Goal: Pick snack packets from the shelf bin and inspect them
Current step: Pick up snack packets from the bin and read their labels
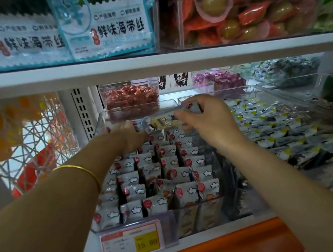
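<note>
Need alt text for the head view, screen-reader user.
A person's right hand pinches a small white-and-yellow snack packet above the far end of a clear plastic shelf bin, while the left hand reaches down among the upright white packets with red dots and clouds that fill it. A yellow price tag reading 15.80 fronts the bin.
</note>
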